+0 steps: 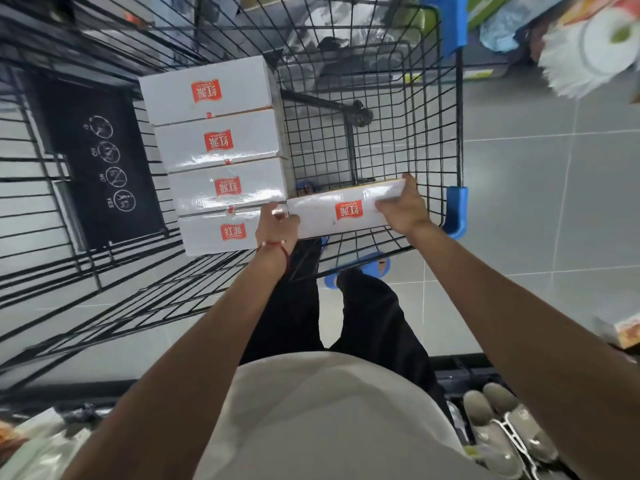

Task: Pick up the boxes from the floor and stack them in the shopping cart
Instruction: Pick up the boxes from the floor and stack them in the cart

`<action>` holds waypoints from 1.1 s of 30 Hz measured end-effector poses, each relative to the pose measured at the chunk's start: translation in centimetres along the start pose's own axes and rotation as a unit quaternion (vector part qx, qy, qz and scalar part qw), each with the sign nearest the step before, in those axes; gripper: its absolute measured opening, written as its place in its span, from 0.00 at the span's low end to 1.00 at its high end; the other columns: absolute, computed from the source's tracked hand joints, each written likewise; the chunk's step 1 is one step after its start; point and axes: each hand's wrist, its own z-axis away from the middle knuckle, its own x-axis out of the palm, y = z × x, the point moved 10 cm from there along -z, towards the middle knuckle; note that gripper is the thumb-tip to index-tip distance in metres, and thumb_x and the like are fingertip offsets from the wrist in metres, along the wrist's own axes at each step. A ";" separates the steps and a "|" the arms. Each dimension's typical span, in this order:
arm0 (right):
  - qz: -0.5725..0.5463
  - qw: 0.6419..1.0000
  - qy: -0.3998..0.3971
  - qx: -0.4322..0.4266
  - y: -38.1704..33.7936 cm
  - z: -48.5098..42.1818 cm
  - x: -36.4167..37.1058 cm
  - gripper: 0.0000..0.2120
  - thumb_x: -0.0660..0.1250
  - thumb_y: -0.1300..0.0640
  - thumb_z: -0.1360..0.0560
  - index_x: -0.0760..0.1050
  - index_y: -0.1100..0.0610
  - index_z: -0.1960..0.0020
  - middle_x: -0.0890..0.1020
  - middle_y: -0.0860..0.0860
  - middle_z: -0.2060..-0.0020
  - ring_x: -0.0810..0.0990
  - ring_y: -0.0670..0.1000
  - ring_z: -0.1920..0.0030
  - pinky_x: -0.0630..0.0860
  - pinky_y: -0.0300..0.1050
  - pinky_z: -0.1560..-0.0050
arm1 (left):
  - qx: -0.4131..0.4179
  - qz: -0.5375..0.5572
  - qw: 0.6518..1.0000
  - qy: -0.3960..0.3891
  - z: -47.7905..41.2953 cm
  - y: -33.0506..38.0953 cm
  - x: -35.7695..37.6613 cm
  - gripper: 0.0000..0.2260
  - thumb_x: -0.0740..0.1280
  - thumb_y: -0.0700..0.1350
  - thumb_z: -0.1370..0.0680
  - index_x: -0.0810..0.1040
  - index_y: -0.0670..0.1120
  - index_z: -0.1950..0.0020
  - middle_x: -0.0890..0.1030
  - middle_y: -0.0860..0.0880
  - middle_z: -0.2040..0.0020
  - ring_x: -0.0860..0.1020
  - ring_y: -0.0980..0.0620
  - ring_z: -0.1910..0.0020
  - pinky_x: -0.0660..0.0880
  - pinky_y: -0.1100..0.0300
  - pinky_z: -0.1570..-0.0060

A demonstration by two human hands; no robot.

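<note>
The wire shopping cart (436,109) is taking up most of the view, its basket opening ahead of and below both hands, with the tiled floor (554,202) showing through the mesh. A row of four white boxes (221,157) is lying side by side along the cart's left half, stretching away from the left hand (277,226), and the nearest of them is sitting just beside it. A fifth box (332,211) is being held over the near right part of the basket. Its long axis is running straight across from the left hand to the right hand (405,209), parallel to the boxes in the row, and its left end is sitting against the row's near corner. Whether it is already resting on the mesh cannot be told. The left fingers (272,211) are curling round the left end, and the right fingers (388,204) are lying over the top of the right end with the thumb hooking the far edge. So both hands are gripping, neither nearer than the other. The free space is lying beyond the right fingers, so setting down likely means lowering in place. A red cord bracelet (277,244) is circling the left wrist
</note>
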 end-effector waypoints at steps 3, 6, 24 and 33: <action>0.011 1.000 -0.010 -0.017 -0.1 1.0 -0.5 0.39 0.67 0.58 0.19 0.49 0.56 0.15 0.79 0.55 0.38 0.78 0.58 0.35 0.75 0.54 0.31 | -0.002 0.030 1.000 -0.007 0.9 -0.2 0.1 0.22 0.69 0.42 0.23 0.71 0.48 0.29 0.80 0.44 0.38 0.79 0.41 0.38 0.74 0.45 0.33; 0.005 0.999 -0.021 -0.047 -0.6 2.7 -1.2 0.36 0.67 0.57 0.18 0.53 0.57 0.16 0.75 0.56 0.28 0.74 0.57 0.28 0.68 0.45 0.27 | 0.016 0.056 0.998 -0.019 2.2 0.2 0.2 0.22 0.69 0.42 0.24 0.72 0.47 0.29 0.79 0.43 0.36 0.77 0.40 0.35 0.73 0.44 0.31; -0.318 0.928 0.075 -0.181 9.6 17.6 -14.2 0.09 0.68 0.60 0.18 0.80 0.53 0.39 0.82 0.44 0.51 0.79 0.37 0.54 0.73 0.26 0.51 | 0.272 0.050 0.956 -0.093 23.9 6.7 10.4 0.10 0.64 0.40 0.19 0.77 0.46 0.37 0.83 0.46 0.42 0.81 0.46 0.41 0.76 0.49 0.36; -0.477 0.849 0.196 -0.119 21.8 21.0 -24.8 0.09 0.69 0.54 0.22 0.81 0.42 0.45 0.85 0.51 0.42 0.83 0.51 0.42 0.75 0.42 0.41 | 0.329 -0.063 0.912 -0.239 34.3 10.3 27.4 0.08 0.67 0.38 0.21 0.79 0.50 0.45 0.82 0.51 0.53 0.79 0.51 0.49 0.75 0.54 0.44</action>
